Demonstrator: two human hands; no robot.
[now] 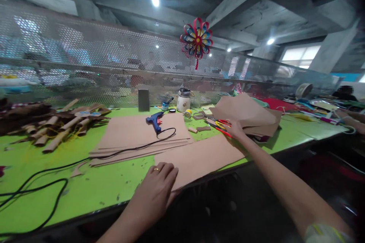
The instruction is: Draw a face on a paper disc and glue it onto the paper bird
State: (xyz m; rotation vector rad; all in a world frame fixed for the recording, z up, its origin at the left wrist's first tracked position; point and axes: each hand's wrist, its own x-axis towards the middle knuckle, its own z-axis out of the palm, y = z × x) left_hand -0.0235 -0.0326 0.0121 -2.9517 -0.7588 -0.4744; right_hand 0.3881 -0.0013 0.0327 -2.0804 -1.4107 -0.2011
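Note:
My left hand (156,188) lies on the near edge of a brown cardboard sheet (199,157) at the front of the green table (94,190), fingers curled down onto it, a ring on one finger. My right hand (235,129) is stretched far out to the right, fingers closing on red-handled scissors (221,126) that lie beside a pile of brown cardboard pieces (245,112). A blue glue gun (154,121) rests on a stack of cardboard sheets (139,136), its black cable (57,174) trailing left.
Rolled cardboard tubes (54,129) are heaped at the left. A white jar (183,101), a small blue pot (165,105), a tape roll (187,113) and a dark block (143,100) stand by the mesh screen (85,64). Another person's arm (352,119) is at far right.

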